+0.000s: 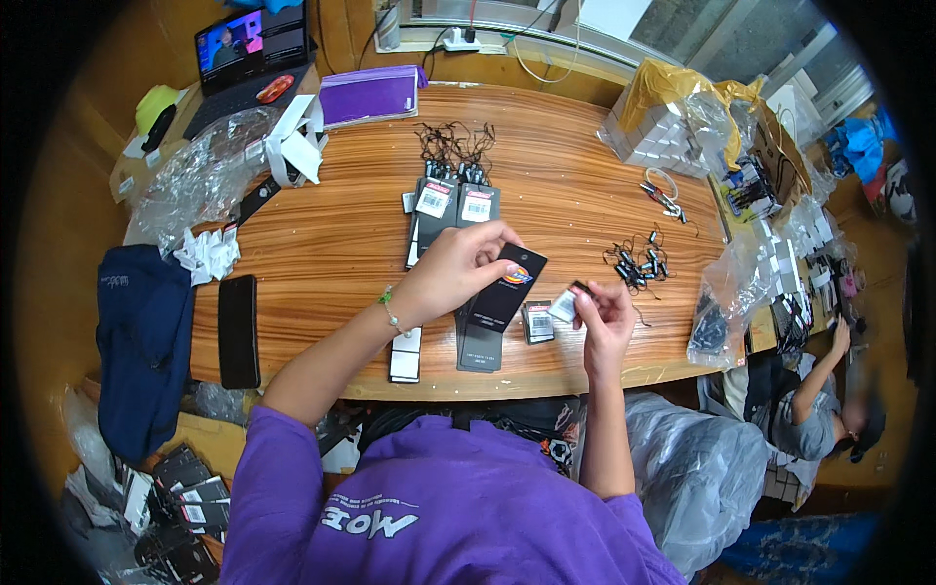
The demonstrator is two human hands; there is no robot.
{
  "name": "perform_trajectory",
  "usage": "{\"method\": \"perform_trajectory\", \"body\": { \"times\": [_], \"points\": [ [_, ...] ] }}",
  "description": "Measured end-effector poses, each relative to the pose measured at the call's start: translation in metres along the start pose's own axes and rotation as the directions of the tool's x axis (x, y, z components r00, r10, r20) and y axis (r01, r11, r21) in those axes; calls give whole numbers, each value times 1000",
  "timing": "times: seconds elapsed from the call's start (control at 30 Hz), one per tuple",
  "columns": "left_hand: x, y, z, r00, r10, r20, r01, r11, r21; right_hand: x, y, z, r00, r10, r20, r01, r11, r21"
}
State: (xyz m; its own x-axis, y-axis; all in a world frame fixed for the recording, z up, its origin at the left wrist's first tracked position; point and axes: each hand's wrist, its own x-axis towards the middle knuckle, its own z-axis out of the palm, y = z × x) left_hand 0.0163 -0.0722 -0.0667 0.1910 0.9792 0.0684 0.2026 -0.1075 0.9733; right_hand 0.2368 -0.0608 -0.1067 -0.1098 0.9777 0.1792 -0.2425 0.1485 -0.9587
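Note:
My left hand [450, 271] pinches a black hang tag [495, 304] with a coloured emblem, tilted above a stack of dark grey hang tags [480, 351]. Between the fingertips of my right hand [606, 324] is a small white barcode tag [564, 306] with a dark edge. Just below it, a little pile of similar small tags [539, 323] lies on the table. White tags [405, 363] lie left of the grey stack. Beyond my left hand, grey tags with barcode stickers [433, 201] rest in two rows, their black strings [455, 146] bunched at the far end.
Loose black string loops [640, 263] lie to the right on the wooden table [556, 161]. At left are a black phone [238, 330], crumpled clear plastic [200, 175] and a laptop [234, 49]. A box [655, 136] stands far right. Another person [814, 419] works beyond the right edge.

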Motion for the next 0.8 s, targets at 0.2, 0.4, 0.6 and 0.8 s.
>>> {"method": "perform_trajectory", "body": {
  "times": [0.2, 0.4, 0.6, 0.8],
  "points": [
    [20, 16, 10, 982, 170, -84, -173, 985, -28, 31, -14, 50, 960, -281, 1, 277, 943, -184],
    [19, 11, -5, 978, 180, -108, -177, 984, 35, 32, -23, 21, 989, -140, 48, 147, 958, -247],
    [23, 86, -70, 705, 499, -504, -535, 841, 84, 45, -9, -127, 947, -244, -207, 4, 656, -755],
    [-9, 93, -104, 381, 681, -626, -727, 639, 253, 81, -4, -158, 971, -235, 48, 121, 305, -945]
  ]
}}
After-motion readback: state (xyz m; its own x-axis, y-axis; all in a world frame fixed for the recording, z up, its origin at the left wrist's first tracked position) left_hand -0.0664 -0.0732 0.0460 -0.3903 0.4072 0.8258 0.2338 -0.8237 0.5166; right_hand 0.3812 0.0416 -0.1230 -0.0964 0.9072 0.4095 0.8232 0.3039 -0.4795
